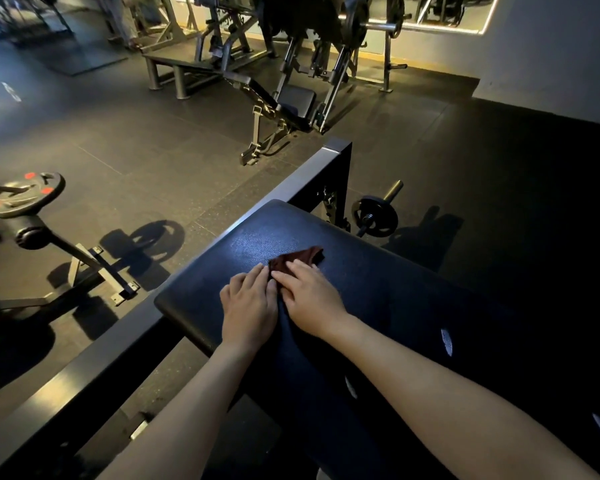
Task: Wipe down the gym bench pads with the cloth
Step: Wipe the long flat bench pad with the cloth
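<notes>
A wide black bench pad fills the lower right of the head view, its far left corner catching light. A small dark red cloth lies flat on the pad. My left hand and my right hand lie side by side on the pad, palms down, fingers straight. The fingertips of both hands press on the near edge of the cloth. Part of the cloth is hidden under the fingers.
A grey metal frame rail runs along the pad's left side. A weight plate on a bar lies on the floor beyond the pad. Another loaded machine stands at the left. More gym machines stand farther back on the dark rubber floor.
</notes>
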### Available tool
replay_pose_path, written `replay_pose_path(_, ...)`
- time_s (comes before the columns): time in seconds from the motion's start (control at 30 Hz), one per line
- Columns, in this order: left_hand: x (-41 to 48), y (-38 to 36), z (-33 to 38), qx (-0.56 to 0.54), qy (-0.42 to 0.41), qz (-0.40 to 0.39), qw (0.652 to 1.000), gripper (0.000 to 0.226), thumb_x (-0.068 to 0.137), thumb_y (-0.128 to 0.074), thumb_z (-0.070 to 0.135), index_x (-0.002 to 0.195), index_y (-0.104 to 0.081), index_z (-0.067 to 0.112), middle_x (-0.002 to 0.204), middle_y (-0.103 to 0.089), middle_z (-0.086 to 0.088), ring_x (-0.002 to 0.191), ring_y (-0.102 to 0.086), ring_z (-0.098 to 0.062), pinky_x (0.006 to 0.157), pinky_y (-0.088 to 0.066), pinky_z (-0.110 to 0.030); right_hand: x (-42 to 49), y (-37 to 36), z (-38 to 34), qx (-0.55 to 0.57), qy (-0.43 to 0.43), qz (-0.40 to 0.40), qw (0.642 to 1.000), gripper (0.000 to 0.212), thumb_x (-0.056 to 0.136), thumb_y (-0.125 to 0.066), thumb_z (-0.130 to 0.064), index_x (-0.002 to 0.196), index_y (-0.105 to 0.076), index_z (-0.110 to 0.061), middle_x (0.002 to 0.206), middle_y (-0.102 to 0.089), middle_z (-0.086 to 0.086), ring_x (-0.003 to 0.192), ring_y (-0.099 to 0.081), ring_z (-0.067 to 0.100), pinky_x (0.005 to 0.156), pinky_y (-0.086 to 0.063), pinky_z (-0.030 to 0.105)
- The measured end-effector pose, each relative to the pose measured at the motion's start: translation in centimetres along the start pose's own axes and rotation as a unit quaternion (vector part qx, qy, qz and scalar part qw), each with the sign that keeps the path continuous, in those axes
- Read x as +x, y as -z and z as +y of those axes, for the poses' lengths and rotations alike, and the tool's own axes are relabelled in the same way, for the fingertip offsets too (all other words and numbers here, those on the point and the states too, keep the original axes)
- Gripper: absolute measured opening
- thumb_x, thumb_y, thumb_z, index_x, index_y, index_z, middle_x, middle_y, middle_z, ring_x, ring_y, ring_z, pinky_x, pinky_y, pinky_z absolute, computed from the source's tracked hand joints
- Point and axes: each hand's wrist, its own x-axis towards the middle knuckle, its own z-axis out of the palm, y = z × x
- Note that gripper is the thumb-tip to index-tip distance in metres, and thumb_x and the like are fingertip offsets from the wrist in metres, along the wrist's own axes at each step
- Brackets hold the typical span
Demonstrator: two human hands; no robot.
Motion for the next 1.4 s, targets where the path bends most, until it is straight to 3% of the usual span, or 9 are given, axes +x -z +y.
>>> replay_pose_path(0.27, 0.0, 0.2, -0.1, -0.1, 0.011, 0.056, 0.993, 0.064, 0.096, -0.023, 0.049, 0.135, -0.063, 0.018, 0.139, -0.061, 0.002, 0.124, -0.049, -0.02, 0.107, -0.029, -0.039, 5.9, -0.1, 1.1, -0.044, -0.092, 0.02, 0.995, 0.043, 0.105, -0.038, -0.031, 0.147, -0.045, -0.029, 0.157, -0.035, 0.005, 0.149, -0.021, 0.026, 0.124, -0.012, 0.047)
replay_pose_path(0.43, -0.1, 0.7, -0.6, -0.222, 0.039, 0.091, 0.97, 0.046, 0.099, -0.037, 0.033, 0.126, -0.067, 0.011, 0.128, -0.067, -0.005, 0.116, -0.056, -0.022, 0.105, -0.035, -0.027, 2.3, -1.1, -2.3, 0.03, -0.01, -0.022, 0.999, 0.042, 0.102, -0.047, -0.032, 0.143, -0.052, -0.026, 0.155, -0.04, 0.003, 0.148, -0.024, 0.023, 0.124, -0.011, 0.042)
replay_pose_path(0.57, -1.8, 1.0, -0.6, -0.165, 0.015, 0.095, 0.982, 0.049, 0.097, -0.034, 0.037, 0.119, -0.072, 0.014, 0.122, -0.071, -0.003, 0.109, -0.061, -0.027, 0.098, -0.041, -0.038, -0.1, -0.4, -1.2, 0.004, 0.005, -0.013, 1.0, 0.041, 0.1, -0.05, -0.028, 0.141, -0.055, -0.026, 0.149, -0.046, 0.003, 0.144, -0.031, 0.024, 0.121, -0.018, 0.04)
replay_pose_path(0.77, -8.2, 1.1, -2.7, -0.164, 0.004, 0.097, 0.982, 0.04, 0.099, -0.043, 0.028, 0.128, -0.065, 0.013, 0.129, -0.063, -0.001, 0.121, -0.048, -0.017, 0.108, -0.027, -0.026, -4.6, -0.6, -1.0, -0.034, -0.106, 0.07, 0.991, 0.038, 0.102, -0.046, -0.03, 0.139, -0.054, -0.024, 0.145, -0.046, 0.005, 0.138, -0.035, 0.027, 0.117, -0.03, 0.043)
replay_pose_path(0.93, -13.0, 1.0, -3.9, -0.235, -0.014, 0.091, 0.968, 0.041, 0.094, -0.048, 0.011, 0.133, -0.059, 0.005, 0.134, -0.058, -0.006, 0.129, -0.043, -0.019, 0.117, -0.027, -0.031, -10.0, -4.4, -6.7, -0.009, -0.01, 0.077, 0.997, 0.036, 0.097, -0.048, -0.029, 0.129, -0.063, -0.018, 0.134, -0.056, 0.01, 0.128, -0.048, 0.031, 0.108, -0.043, 0.043)
replay_pose_path(1.07, -14.6, 1.8, -3.7, -0.298, 0.011, 0.058, 0.953, 0.044, 0.095, -0.043, 0.013, 0.136, -0.057, 0.005, 0.139, -0.053, -0.003, 0.135, -0.035, -0.009, 0.118, -0.016, -0.014, -12.2, -4.1, -7.3, -0.013, 0.063, 0.064, 0.996, 0.044, 0.093, -0.04, -0.03, 0.124, -0.068, -0.018, 0.127, -0.061, 0.011, 0.12, -0.056, 0.033, 0.103, -0.047, 0.043)
replay_pose_path(1.13, -15.0, 2.0, -3.9, -0.293, -0.005, 0.026, 0.956, 0.042, 0.101, -0.043, 0.017, 0.138, -0.057, 0.006, 0.147, -0.048, -0.002, 0.143, -0.029, -0.011, 0.121, -0.015, -0.022, -12.6, -2.9, -6.2, -0.035, 0.025, 0.098, 0.994, 0.038, 0.093, -0.046, -0.026, 0.121, -0.07, -0.018, 0.123, -0.063, 0.012, 0.117, -0.057, 0.035, 0.101, -0.047, 0.045)
replay_pose_path(1.23, -15.6, 2.2, -3.9, -0.292, -0.006, -0.007, 0.956, 0.039, 0.106, -0.045, 0.014, 0.143, -0.053, 0.008, 0.156, -0.041, -0.006, 0.15, -0.022, -0.013, 0.123, -0.011, -0.026, -13.4, -2.6, -6.3, -0.047, -0.103, 0.088, 0.99, 0.037, 0.101, -0.047, -0.026, 0.136, -0.058, -0.02, 0.14, -0.05, 0.009, 0.134, -0.04, 0.031, 0.11, -0.038, 0.044)
replay_pose_path(1.4, -17.2, 2.4, -2.7, -0.392, 0.031, -0.011, 0.919, 0.044, 0.106, -0.039, 0.023, 0.147, -0.047, 0.012, 0.154, -0.044, -0.005, 0.149, -0.028, -0.017, 0.122, -0.018, -0.029, -14.2, -4.3, -10.3, 0.039, -0.066, 0.02, 0.997, 0.043, 0.104, -0.043, -0.027, 0.146, -0.048, -0.018, 0.151, -0.04, 0.01, 0.143, -0.03, 0.024, 0.117, -0.029, 0.039)
